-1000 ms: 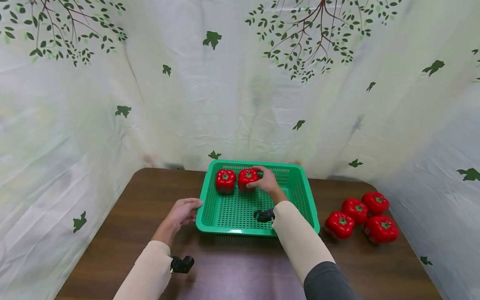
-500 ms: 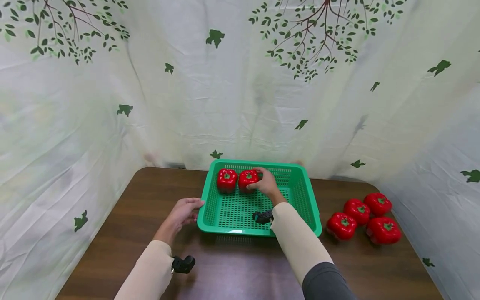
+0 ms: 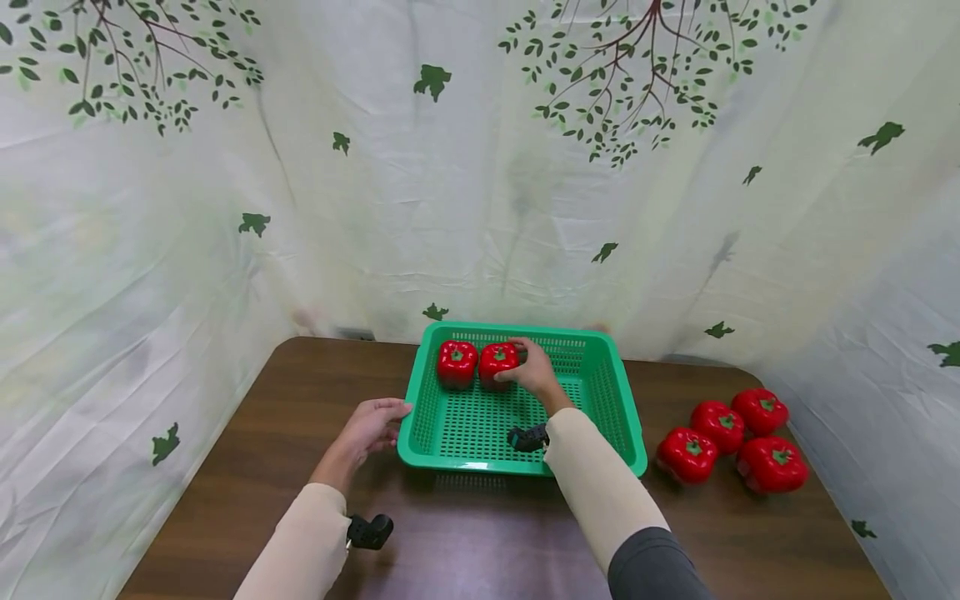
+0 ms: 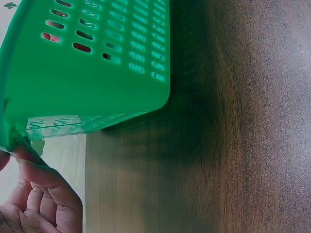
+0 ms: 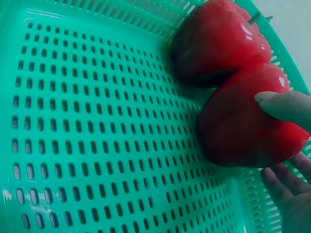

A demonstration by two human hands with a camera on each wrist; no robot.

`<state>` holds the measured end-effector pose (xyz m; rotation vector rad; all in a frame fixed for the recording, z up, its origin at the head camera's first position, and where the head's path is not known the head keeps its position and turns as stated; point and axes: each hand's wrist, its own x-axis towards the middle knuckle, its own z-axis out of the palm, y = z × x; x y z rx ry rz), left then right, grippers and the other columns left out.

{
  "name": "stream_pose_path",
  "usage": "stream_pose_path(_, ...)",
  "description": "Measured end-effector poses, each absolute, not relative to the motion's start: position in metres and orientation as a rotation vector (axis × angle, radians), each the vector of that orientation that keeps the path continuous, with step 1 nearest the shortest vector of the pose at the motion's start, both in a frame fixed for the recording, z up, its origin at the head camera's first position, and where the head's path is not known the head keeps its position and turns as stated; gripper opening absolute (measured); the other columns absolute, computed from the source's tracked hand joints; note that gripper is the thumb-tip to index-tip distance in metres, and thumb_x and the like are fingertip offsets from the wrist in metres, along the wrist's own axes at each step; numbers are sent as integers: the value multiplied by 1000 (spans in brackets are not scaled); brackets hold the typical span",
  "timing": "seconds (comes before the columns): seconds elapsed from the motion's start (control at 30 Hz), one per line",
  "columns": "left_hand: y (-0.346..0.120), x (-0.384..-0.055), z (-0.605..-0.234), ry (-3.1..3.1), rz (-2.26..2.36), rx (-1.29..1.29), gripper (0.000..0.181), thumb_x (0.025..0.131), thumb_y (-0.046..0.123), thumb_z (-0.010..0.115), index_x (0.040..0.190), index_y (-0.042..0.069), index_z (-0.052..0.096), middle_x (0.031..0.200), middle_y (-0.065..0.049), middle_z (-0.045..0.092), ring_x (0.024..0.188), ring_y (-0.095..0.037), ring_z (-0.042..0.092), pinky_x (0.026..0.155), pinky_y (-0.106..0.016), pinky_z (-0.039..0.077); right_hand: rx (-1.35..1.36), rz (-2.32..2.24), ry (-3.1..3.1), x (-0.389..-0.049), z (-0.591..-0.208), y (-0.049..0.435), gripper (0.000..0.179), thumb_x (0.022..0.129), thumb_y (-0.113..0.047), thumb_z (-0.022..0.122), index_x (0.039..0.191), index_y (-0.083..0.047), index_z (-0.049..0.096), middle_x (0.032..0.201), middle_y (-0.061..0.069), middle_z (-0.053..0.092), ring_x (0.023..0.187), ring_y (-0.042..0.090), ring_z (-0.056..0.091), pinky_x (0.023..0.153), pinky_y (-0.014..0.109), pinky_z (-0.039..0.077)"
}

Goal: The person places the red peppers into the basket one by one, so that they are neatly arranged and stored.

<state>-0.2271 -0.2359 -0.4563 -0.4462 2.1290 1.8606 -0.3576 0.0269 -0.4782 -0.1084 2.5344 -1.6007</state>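
A green plastic basket (image 3: 517,465) with slotted sides stands on the brown table. Two red bell peppers sit side by side at its back left: the left pepper (image 3: 457,365) is untouched by a hand, and my right hand (image 3: 536,371) grips the right pepper (image 3: 496,364) between thumb and fingers. In the right wrist view this gripped pepper (image 5: 243,126) stands on the basket floor against the other pepper (image 5: 218,41). My left hand (image 3: 372,425) pinches the basket's left rim; in the left wrist view thumb and forefinger meet at the rim (image 4: 7,131).
Several more red bell peppers (image 3: 720,427) stand in a cluster on the table (image 3: 480,542), right of the basket. A pale curtain (image 3: 480,192) printed with leaves hangs behind and at both sides. Black wrist cameras (image 3: 369,532) are strapped to both forearms.
Both hands keep their holds on the basket rim and the pepper. The whole scene shifts slightly in the head view; nothing else has visibly moved.
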Motion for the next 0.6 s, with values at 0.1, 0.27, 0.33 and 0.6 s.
stream_pose_path(0.1, -235, -227, -456, 2132, 1860, -445, 39, 98, 26, 58, 120, -5, 58, 93, -4, 63, 67, -15, 59, 66, -27, 51, -120, -1594, 2537, -357, -476, 30, 71, 75, -4, 82, 138, -10, 49, 135, 16, 48, 121, 34, 48, 88, 47, 51)
stream_pose_path(0.27, -235, -227, -456, 2132, 1854, -448, 40, 97, 27, 59, 121, -5, 58, 92, -5, 64, 68, -16, 59, 65, -26, 51, -147, -1584, 2533, -355, -476, 33, 74, 74, -6, 83, 139, -10, 48, 139, 17, 45, 123, 35, 47, 90, 47, 50)
stream_pose_path(0.33, -235, -227, -456, 2130, 1851, -455, 40, 97, 27, 59, 121, -5, 59, 93, -5, 64, 68, -16, 59, 65, -26, 51, -148, -1585, 2526, -355, -476, 34, 74, 73, -7, 84, 139, -11, 48, 140, 17, 44, 124, 35, 46, 90, 48, 49)
stream_pose_path(0.6, -235, -224, -457, 2160, 1838, -443, 43, 97, 29, 58, 123, -5, 57, 102, -9, 64, 68, -16, 60, 67, -27, 52, -182, -1586, 2526, -347, -468, 42, 72, 74, -7, 83, 138, -11, 49, 142, 18, 43, 127, 37, 44, 94, 50, 46)
